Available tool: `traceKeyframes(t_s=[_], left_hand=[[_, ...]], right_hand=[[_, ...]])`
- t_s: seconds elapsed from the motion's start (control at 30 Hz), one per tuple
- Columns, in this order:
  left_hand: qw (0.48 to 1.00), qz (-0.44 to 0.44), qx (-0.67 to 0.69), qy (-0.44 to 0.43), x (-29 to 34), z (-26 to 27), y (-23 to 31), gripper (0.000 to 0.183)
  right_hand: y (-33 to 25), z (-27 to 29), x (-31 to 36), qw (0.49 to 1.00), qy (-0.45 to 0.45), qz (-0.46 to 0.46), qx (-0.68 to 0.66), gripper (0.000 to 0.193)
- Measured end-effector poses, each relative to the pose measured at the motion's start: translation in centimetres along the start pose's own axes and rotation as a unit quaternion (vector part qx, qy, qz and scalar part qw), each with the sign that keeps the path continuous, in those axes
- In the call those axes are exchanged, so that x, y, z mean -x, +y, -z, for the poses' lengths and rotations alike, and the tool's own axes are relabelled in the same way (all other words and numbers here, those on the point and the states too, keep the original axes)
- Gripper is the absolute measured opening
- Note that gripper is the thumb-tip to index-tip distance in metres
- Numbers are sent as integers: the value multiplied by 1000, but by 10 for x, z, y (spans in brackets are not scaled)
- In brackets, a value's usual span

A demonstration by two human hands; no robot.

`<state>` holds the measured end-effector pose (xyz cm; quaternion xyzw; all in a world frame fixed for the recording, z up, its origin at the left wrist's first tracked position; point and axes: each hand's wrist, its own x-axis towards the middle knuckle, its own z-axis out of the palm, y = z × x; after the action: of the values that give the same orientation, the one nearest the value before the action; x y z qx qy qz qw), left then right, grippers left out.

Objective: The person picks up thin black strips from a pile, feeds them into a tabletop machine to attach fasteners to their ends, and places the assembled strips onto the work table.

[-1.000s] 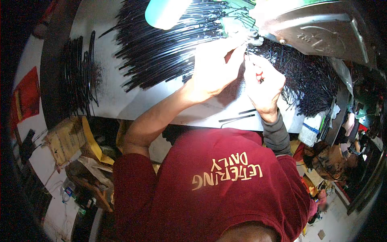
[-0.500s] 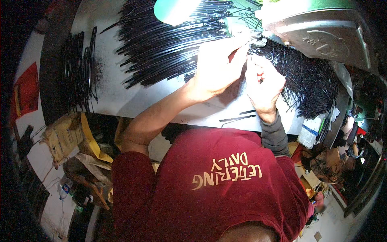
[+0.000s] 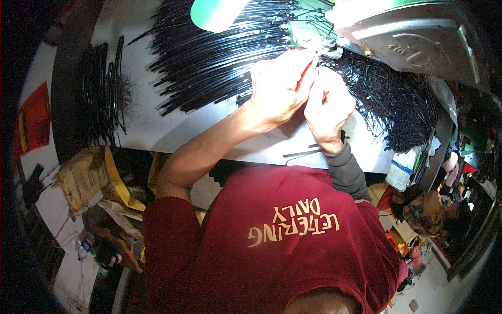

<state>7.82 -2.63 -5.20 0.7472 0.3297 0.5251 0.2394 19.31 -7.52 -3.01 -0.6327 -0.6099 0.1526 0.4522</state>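
Under the bright light, my left hand (image 3: pixel 277 86) and my right hand (image 3: pixel 329 104) are close together at the small metal head (image 3: pixel 328 48) of a machine. The fingers of both are pinched; glare and the hands themselves hide what is between the fingertips. Left of my left hand spreads a thick layer of long, thin black rods (image 3: pixel 209 68), lying roughly side by side. A tangled heap of thin black pieces (image 3: pixel 402 104) lies to the right of my right hand.
The machine's large metal housing (image 3: pixel 429 44) overhangs the far right of the white tabletop (image 3: pixel 141 112). A green-white lamp shade (image 3: pixel 214 14) hangs over the rods. Another bundle of black rods (image 3: pixel 102 94) lies at the left. Loose rods (image 3: pixel 303 153) rest near the front edge.
My right hand has moved left, closer to my left hand, which has shifted slightly left. Both stay pinched by the metal head.
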Motion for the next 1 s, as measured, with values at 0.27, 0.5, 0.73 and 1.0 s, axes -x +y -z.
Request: traceKeyframes(t_s=[0.27, 0.5, 0.73, 1.0], left_hand=[[996, -71, -46, 8, 5, 0, -4, 27], [991, 57, 6, -120, 8, 9, 7, 38], [999, -6, -47, -16, 0, 3, 7, 18], [997, -31, -75, -11, 2, -1, 3, 23]], right_hand=[[-3, -7, -2, 995, 66, 18, -67, 6], [-1, -4, -2, 998, 33, 1, -54, 8], [1, -2, -1, 994, 17, -46, -102, 8], [5, 0, -7, 998, 15, 24, -54, 9]])
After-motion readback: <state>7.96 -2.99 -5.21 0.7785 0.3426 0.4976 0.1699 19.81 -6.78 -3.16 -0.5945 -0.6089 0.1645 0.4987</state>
